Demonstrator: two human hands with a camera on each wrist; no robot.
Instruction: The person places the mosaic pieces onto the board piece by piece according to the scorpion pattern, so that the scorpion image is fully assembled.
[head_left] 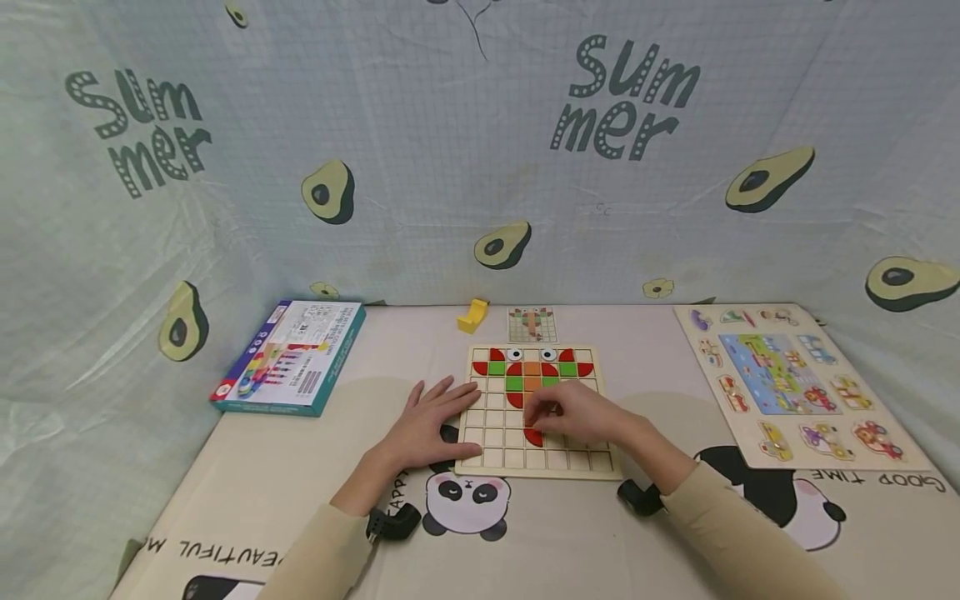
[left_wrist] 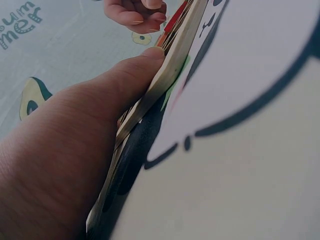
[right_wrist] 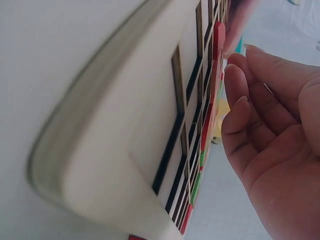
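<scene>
A wooden grid board (head_left: 495,460) lies on the table, with red, green, orange and eye-printed pieces in its upper squares. My left hand (head_left: 431,423) rests at the board's left edge, fingers spread and nearly straight; its thumb (left_wrist: 135,75) touches the frame in the left wrist view. Over the middle of the grid is my right hand (head_left: 581,411), fingers loosely bent. Just below its fingertips lies a red rounded piece (head_left: 533,437). The right wrist view shows these fingers (right_wrist: 237,117) beside the board with nothing visible between them. Some central squares are hidden behind this hand.
Behind the board lie a small pattern card (head_left: 532,340) and a yellow piece (head_left: 472,317). A boxed game (head_left: 300,350) sits at the left, and a wooden picture puzzle (head_left: 750,442) at the right. A printed sheet hangs behind the table.
</scene>
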